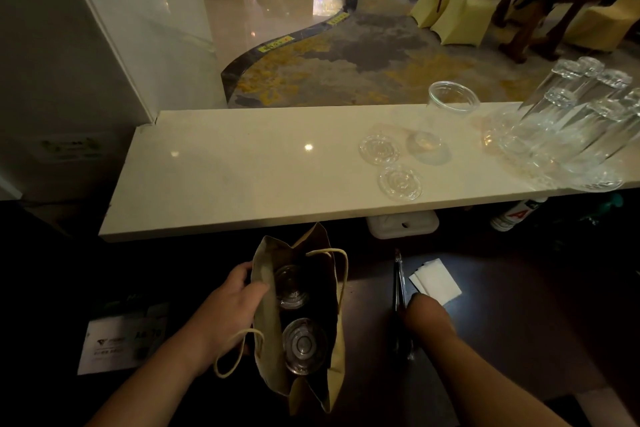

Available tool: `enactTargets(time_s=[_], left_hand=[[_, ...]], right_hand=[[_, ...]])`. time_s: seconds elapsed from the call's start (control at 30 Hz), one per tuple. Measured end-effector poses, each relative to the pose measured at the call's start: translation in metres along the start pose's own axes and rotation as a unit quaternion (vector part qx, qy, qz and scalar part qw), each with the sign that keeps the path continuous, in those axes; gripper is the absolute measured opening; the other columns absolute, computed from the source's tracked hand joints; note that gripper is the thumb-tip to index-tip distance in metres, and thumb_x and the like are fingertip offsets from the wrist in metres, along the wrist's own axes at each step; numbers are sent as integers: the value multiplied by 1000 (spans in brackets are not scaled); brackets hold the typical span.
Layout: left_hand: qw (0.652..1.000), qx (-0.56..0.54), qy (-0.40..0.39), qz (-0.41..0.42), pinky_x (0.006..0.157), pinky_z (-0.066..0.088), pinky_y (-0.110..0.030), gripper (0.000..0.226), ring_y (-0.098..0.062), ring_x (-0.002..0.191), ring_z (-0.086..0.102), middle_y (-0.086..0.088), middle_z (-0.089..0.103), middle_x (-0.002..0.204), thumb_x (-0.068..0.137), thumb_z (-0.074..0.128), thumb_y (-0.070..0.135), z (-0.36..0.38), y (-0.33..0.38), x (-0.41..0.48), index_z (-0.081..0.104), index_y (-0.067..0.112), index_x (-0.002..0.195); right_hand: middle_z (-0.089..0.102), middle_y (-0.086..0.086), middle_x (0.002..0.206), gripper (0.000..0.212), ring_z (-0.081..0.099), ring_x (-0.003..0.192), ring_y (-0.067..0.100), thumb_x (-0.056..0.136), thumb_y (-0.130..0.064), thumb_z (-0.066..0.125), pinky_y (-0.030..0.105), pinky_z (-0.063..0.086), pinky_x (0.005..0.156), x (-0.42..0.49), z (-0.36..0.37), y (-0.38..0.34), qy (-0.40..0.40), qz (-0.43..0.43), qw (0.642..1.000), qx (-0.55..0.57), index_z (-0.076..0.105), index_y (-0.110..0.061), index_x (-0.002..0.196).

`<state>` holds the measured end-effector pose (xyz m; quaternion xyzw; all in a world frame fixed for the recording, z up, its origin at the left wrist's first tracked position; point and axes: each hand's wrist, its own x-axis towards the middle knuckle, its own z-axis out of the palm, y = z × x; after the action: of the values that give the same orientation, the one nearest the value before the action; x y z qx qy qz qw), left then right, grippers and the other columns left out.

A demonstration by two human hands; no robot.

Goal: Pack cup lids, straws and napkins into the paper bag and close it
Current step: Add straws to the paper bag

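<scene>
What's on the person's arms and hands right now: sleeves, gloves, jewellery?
Both forearms are bare to the frame edge, no sleeves showing. The left hand and right hand wear no gloves; no watch, bracelet or ring shows, though the light is dim.

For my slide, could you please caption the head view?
Left hand holds paper bag with two lids; right hand at straws beside napkins.

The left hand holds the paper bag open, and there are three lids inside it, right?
Not three. The head view shows two lids inside the paper bag, which the left hand does hold open.
</scene>
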<state>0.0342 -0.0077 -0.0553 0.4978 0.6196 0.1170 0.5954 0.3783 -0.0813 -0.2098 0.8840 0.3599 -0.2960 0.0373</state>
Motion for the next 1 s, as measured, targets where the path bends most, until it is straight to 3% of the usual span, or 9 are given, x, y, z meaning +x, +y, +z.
enactTargets(time_s=[0.1, 0.27, 0.37, 0.47, 0.6, 0.73, 0.8, 0.87, 1.0], left_hand=[[1000, -2, 2, -3, 95, 59, -47, 53, -23, 95, 77, 0, 83, 94, 78, 57, 53, 0, 1, 1, 58, 39, 130], [1000, -3, 7, -10, 93, 57, -44, 22, -23, 96, 76, -3, 81, 98, 102, 59, 37, 3, 4, -3, 58, 41, 124], [1000, -20, 7, -17, 96, 59, -49, 32, -24, 94, 78, -1, 83, 92, 85, 63, 48, 2, 4, -5, 60, 44, 117], [1000, -25, 3, -16, 94, 59, -48, 32, -26, 96, 77, -5, 82, 99, 91, 64, 44, 2, 6, -9, 59, 39, 123], [999, -39, 4, -29, 103, 57, -59, 62, -30, 100, 77, -7, 82, 102, 61, 67, 59, 1, -3, -3, 61, 41, 120], [999, -27, 4, -27, 102, 57, -57, 48, -29, 100, 77, -7, 81, 105, 83, 69, 46, 3, 0, -2, 58, 36, 129], [1000, -3, 9, -23, 98, 57, -49, 30, -26, 100, 76, -5, 79, 106, 101, 62, 34, 3, 0, -2, 56, 35, 131], [1000, 2, 9, -18, 94, 56, -45, 29, -24, 99, 75, -5, 79, 106, 104, 58, 30, 2, 0, -1, 56, 33, 133], [1000, 0, 15, -14, 95, 57, -45, 38, -25, 97, 76, -4, 81, 101, 97, 62, 39, 3, 2, -3, 58, 32, 134]], right_hand=[[70, 5, 110, 19, 67, 100, 23, 93, -26, 59, 28, 46, 74, -1, 4, -1, -3, 2, 1000, -8, 64, -15, 107], [70, 7, 107, 8, 67, 97, 24, 95, -20, 58, 30, 49, 74, 2, 10, -3, -2, 4, 1000, -7, 60, -14, 97], [70, 6, 108, 13, 66, 94, 22, 94, -26, 60, 28, 46, 71, 1, 8, -1, 8, -1, 1000, -6, 63, -16, 101], [71, 7, 106, 20, 67, 97, 23, 92, -29, 62, 26, 44, 71, 1, 5, 2, 25, -6, 1000, -5, 66, -13, 104], [70, 8, 109, 22, 67, 99, 24, 96, -30, 58, 27, 43, 71, 0, 6, 5, 25, -18, 999, -13, 65, -11, 106], [70, 7, 106, 8, 67, 100, 25, 96, -25, 57, 27, 44, 72, 0, 9, -1, 19, -21, 1000, -5, 59, -20, 91], [69, 6, 99, 19, 68, 97, 24, 95, -26, 59, 28, 46, 72, 1, 9, -3, 12, -19, 1000, 1, 52, -22, 78], [67, 5, 94, 27, 67, 91, 22, 95, -29, 60, 29, 50, 73, 0, 7, -4, 9, -23, 1000, 10, 48, -24, 71], [63, 2, 88, 20, 57, 79, 17, 92, -36, 64, 27, 46, 69, -11, -8, -10, 37, -50, 997, 37, 52, -21, 85]])
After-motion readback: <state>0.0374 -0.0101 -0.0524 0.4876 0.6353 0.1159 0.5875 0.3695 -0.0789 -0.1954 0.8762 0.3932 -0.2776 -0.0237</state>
